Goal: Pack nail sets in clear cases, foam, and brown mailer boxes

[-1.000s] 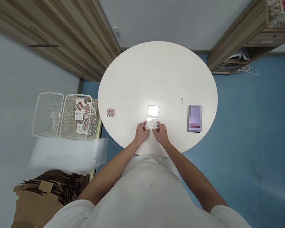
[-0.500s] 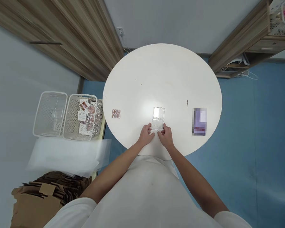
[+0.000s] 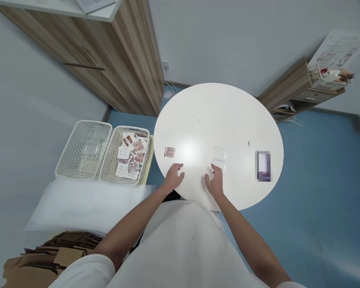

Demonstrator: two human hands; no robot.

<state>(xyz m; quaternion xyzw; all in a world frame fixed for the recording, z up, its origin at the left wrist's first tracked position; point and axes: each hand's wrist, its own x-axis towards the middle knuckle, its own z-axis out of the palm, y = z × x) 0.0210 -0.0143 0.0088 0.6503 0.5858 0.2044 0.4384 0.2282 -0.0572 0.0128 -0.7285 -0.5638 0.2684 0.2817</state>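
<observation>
Elbows wide. Our left hand has left the clear case, thumb and fingers spread, nothing held. Our right hand, thumb parted from fingers, overlaps the case's near half; touch, we can't tell. Case open on the white table; two-handed handling looks finished, we judge. Beyond our left fingertips: nail card.

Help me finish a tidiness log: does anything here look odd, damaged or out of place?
A small dark mark breaks the white tabletop, just up and left of the pixelated purple item; scuff or debris, I can't tell. Nothing looks spilled.
</observation>
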